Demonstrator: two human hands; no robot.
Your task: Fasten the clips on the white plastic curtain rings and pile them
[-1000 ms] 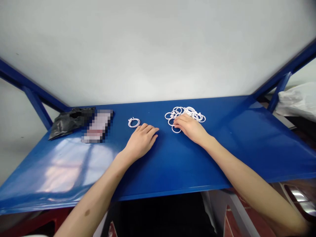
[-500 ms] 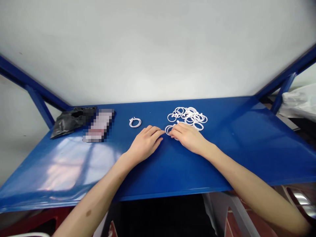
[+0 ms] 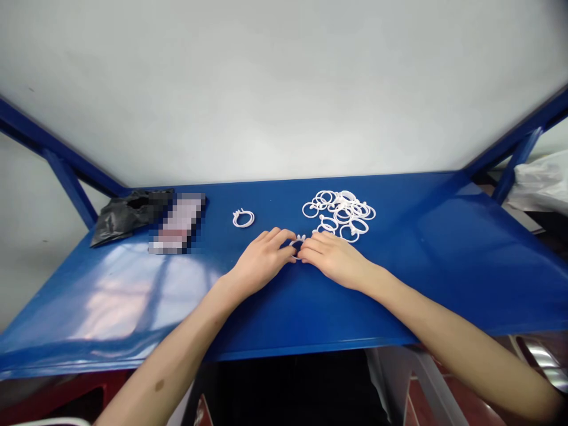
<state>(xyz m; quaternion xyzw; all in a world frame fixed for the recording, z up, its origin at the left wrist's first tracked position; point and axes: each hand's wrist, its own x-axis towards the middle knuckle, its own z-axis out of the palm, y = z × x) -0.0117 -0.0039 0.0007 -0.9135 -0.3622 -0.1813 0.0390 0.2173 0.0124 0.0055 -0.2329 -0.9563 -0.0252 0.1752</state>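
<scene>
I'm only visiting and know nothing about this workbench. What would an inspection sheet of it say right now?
Surface: blue table, glossy, with light reflected on its left part.
Job's things: small ring between the fingertips of both hands; pile of white rings just behind the right hand; single ring lying apart, behind the left hand.
Clutter: black bag and blurred flat item at the far left.
Hands: left hand and right hand low on the table, fingertips meeting on the small ring.
Cables: nothing seen.
Surroundings: white wall behind; blue frame bars at both sides; white plastic bag at the right.
</scene>
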